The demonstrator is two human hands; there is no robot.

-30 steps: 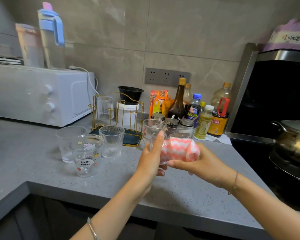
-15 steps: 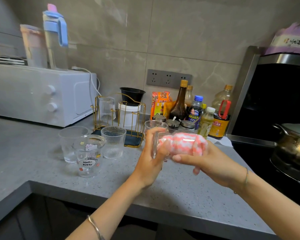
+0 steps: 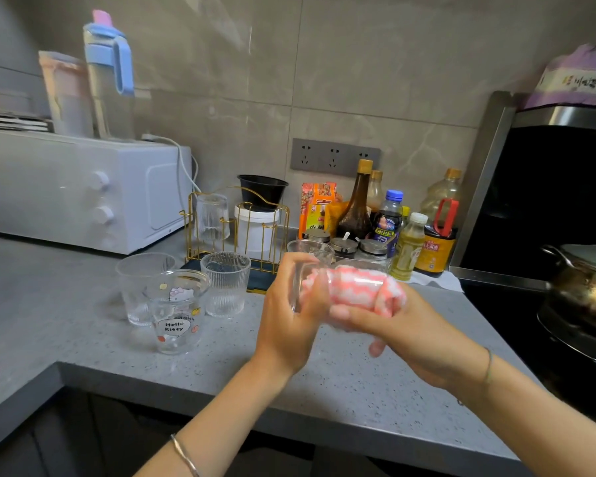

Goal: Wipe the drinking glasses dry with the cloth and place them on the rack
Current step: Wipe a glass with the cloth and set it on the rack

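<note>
Left hand (image 3: pixel 288 318) has changed its hold. A second ago its fingers stood straight against the end of the held glass (image 3: pixel 296 287); now the fingers (image 3: pixel 319 292) are curled round that end, thumb on top, gripping it. The glass lies on its side in mid-air above the counter (image 3: pixel 324 380), not touching it.

- Cloth (image 3: pixel 362 290), pink and white, is bunched at the glass's three o'clock end. A gloss over it suggests part sits inside the glass. How deep it goes, cannot tell.
- Right hand (image 3: pixel 413 335) cups the bundle from five o'clock, fingers (image 3: pixel 344 313) curled under and gripping the cloth. Thumb is hidden.
- Both hands are blurred at the edges.

Reading: the regrip looks like one hand steadying the glass while the other turns the cloth. Judged as mid-wipe on this glass, not yet ready for racking.

Task ground:
- Rack (image 3: pixel 258 284), gold wire on a dark base, stands at eleven o'clock from the hands, near but apart.
- One ribbed glass (image 3: pixel 212 216) hangs upside down on it.
- At nine to ten o'clock three stand upright on the counter: a plain glass (image 3: pixel 141 287), a printed glass (image 3: pixel 176 311) and a second ribbed glass (image 3: pixel 225 284).
- A further clear glass (image 3: pixel 310 251) stands just behind the hands at twelve o'clock.

Judgement: one racked, one in hand, four waiting. Early in the job.
</note>
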